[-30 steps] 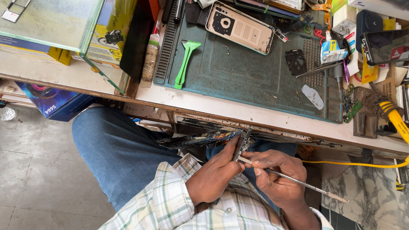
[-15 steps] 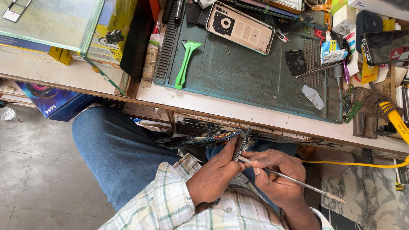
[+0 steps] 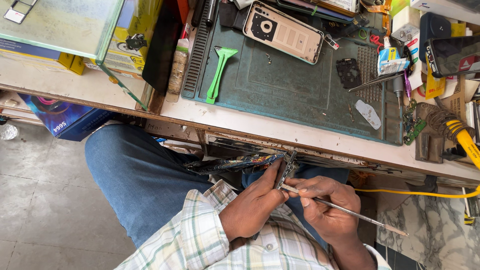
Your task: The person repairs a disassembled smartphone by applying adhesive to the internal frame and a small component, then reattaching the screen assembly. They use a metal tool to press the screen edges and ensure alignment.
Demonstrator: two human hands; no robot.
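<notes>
The left hand (image 3: 252,210) grips a thin dark phone part (image 3: 286,170) edge-on, thumb and fingers closed around its lower end, down in the lap just below the front edge of the bench (image 3: 300,127). The right hand (image 3: 327,207) pinches a slim metal tool (image 3: 345,210) like a pen, its tip touching the part where the two hands meet, its long shaft running out to the right. A patterned cloth (image 3: 230,164) lies across the blue jeans (image 3: 135,185) beside the left hand. Up on the bench sits a green mat (image 3: 300,95) carrying an opened phone back (image 3: 282,31), a green pry tool (image 3: 217,74) and a small black plate (image 3: 348,72)
</notes>
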